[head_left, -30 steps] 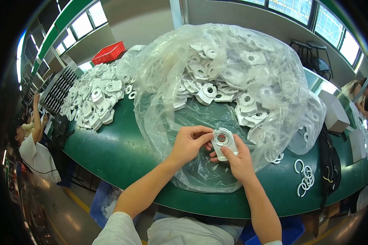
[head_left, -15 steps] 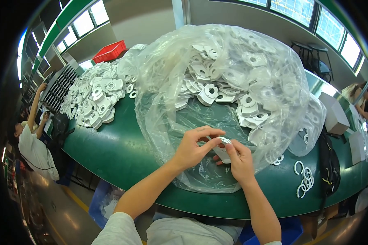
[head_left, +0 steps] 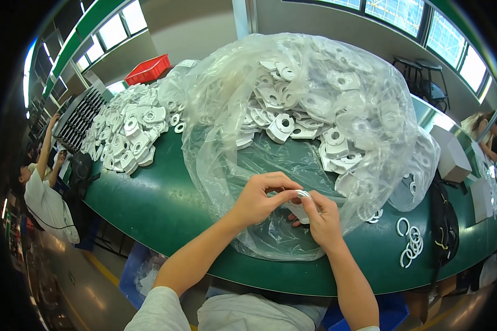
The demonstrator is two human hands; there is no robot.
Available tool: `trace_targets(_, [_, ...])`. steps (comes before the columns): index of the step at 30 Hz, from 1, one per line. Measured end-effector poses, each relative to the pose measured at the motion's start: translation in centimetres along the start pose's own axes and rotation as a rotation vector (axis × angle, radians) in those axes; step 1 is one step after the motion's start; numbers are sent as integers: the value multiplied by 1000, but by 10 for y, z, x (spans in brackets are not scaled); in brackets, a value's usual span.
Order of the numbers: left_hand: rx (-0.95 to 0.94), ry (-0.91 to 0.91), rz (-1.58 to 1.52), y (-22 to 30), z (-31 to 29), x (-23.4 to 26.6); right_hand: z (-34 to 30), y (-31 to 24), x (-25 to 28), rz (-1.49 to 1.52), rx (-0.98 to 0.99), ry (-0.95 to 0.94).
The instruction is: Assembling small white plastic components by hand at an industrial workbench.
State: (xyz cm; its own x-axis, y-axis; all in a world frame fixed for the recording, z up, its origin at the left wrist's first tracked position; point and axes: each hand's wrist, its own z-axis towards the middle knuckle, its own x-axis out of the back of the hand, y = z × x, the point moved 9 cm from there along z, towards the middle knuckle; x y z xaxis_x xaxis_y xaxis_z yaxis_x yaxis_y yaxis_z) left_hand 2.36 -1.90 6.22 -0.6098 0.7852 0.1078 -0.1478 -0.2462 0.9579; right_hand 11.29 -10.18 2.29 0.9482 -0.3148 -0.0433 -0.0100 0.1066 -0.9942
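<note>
A white plastic part is pinched between my two hands, just above the near edge of the clear bag. My left hand is closed, its thumb and index finger at the part's upper end. There a thin white ring shows; whether it is seated in the part or loose, I cannot tell. On the part's right side my right hand presses with the thumb on top, other fingers underneath. My fingers hide much of the part. Beyond, a large clear plastic bag lies open with many similar white parts inside.
Several loose white rings lie on the green table at right, beside a black bag and a white box. A heap of white parts and a red bin stand at left. Another person works far left.
The part has tilted and sunk slightly between my hands, so less of its face shows. My fingers have drawn a little closer together around the ring.
</note>
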Motion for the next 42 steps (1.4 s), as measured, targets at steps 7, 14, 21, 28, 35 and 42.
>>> trace_targets(7, [-160, 55, 381, 18, -5, 0, -3, 9, -1, 22, -197, -8])
trace_targets(14, [-52, 110, 295, 2, -4, 0, -1, 4, -2, -47, -113, 8])
trace_targets(21, [114, -24, 51, -14, -2, -4, 3, 9, 4, 353, -162, 24])
trace_targets(28, [158, -68, 0, -23, -4, -10, 3, 1, 3, 215, -89, 18])
trace_targets(35, [135, -84, 37, -21, -6, -18, 3, 5, 5, 137, -86, 21])
trace_targets(42, [4, -85, 224, -13, -5, -20, 2, 6, 7, 83, -58, 38])
